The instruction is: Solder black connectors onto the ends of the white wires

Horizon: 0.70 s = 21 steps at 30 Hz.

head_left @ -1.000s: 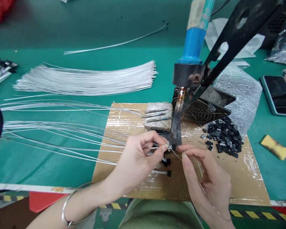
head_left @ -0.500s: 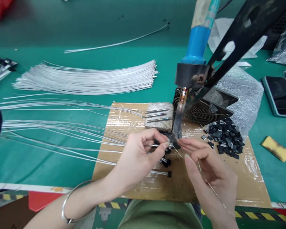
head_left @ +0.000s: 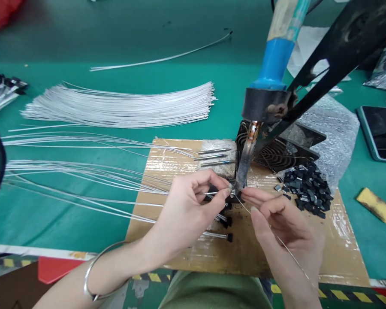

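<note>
Left hand [head_left: 193, 204]: thumb and forefinger are pinching wires [head_left: 209, 193], whose ends are partly hiding at the fingertips.
Right hand [head_left: 289, 227]: thumb and fingers are lightly holding a strand [head_left: 291, 252], which is slanting up and leftward from the palm to the left fingertips.
Iron [head_left: 275, 64]: its tip [head_left: 242, 171] is reaching down between both hands; which is nearer, I cannot tell.
Black bits [head_left: 309, 191]: lying heaped beyond the right hand.
Bundle [head_left: 122, 107]: lying beyond the left hand, on the counter [head_left: 83, 234].
</note>
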Available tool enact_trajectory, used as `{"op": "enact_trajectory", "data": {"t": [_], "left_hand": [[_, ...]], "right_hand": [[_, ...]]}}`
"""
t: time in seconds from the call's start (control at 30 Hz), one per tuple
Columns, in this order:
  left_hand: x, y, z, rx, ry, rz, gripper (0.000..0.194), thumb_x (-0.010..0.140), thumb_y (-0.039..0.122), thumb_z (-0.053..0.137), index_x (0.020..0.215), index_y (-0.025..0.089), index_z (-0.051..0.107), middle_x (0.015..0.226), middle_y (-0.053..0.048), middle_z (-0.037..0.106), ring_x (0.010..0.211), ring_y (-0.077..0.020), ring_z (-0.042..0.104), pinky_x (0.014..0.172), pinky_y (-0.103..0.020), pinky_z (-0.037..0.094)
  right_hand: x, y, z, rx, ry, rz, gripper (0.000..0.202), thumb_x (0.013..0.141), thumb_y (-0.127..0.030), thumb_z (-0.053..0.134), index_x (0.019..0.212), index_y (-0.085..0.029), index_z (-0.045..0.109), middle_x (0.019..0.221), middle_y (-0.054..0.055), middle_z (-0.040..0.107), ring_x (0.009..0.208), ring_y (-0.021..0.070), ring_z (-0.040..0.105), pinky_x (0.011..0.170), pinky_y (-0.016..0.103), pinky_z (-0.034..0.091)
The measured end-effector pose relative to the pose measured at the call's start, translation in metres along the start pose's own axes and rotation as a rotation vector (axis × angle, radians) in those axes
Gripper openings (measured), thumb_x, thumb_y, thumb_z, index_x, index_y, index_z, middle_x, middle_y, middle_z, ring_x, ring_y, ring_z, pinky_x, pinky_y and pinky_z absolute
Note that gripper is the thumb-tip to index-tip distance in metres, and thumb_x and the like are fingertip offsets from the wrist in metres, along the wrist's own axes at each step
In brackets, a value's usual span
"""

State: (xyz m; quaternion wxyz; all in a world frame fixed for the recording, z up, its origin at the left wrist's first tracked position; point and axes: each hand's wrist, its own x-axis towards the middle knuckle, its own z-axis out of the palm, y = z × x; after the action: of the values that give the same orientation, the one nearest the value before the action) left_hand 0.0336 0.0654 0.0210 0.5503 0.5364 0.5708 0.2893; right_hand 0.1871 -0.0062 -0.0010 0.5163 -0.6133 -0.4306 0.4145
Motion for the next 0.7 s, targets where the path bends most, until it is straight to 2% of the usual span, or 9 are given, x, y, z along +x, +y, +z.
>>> {"op": "enact_trajectory", "data": {"t": [0.17, 0.4, 0.53, 0.7], "left_hand": [[-0.0002, 0.0025, 0.0004, -0.008, 0.008, -0.002, 0.010, 0.078, 0.026, 0.067, 0.073, 0.017, 0.067, 0.082, -0.004, 0.073, 0.065, -0.0139, 0.059, 0.053, -0.025, 0.039], [-0.0025, 0.0055, 0.0004, 0.007, 0.007, 0.027, 0.010, 0.078, 0.025, 0.066, 0.072, 0.017, 0.067, 0.080, -0.004, 0.074, 0.062, -0.0131, 0.057, 0.052, -0.026, 0.038], [-0.0039, 0.0061, -0.0009, 0.021, 0.004, 0.022, 0.010, 0.078, 0.025, 0.066, 0.073, 0.017, 0.068, 0.081, -0.005, 0.074, 0.062, -0.0131, 0.056, 0.052, -0.026, 0.036], [-0.0041, 0.0069, -0.0016, 0.039, 0.000, 0.017, 0.012, 0.079, 0.026, 0.066, 0.074, 0.016, 0.069, 0.081, -0.005, 0.073, 0.063, -0.0137, 0.056, 0.053, -0.027, 0.036]], "right_hand": [[-0.0012, -0.0006, -0.0008, 0.017, 0.015, -0.020, 0.020, 0.093, -0.017, 0.065, 0.076, -0.023, 0.058, 0.116, 0.004, 0.080, 0.106, 0.0211, 0.077, 0.100, 0.037, 0.060], [-0.0022, -0.0017, -0.0017, 0.018, 0.015, -0.037, 0.020, 0.094, -0.018, 0.066, 0.076, -0.023, 0.059, 0.116, 0.007, 0.080, 0.106, 0.0230, 0.077, 0.098, 0.038, 0.061], [-0.0024, -0.0014, -0.0020, 0.015, 0.010, -0.047, 0.020, 0.094, -0.018, 0.067, 0.076, -0.023, 0.059, 0.117, 0.005, 0.080, 0.107, 0.0217, 0.077, 0.098, 0.036, 0.060], [-0.0022, 0.0012, -0.0036, 0.004, 0.004, -0.062, 0.021, 0.094, -0.019, 0.067, 0.075, -0.023, 0.059, 0.116, 0.007, 0.080, 0.106, 0.0244, 0.078, 0.097, 0.039, 0.062]]}}
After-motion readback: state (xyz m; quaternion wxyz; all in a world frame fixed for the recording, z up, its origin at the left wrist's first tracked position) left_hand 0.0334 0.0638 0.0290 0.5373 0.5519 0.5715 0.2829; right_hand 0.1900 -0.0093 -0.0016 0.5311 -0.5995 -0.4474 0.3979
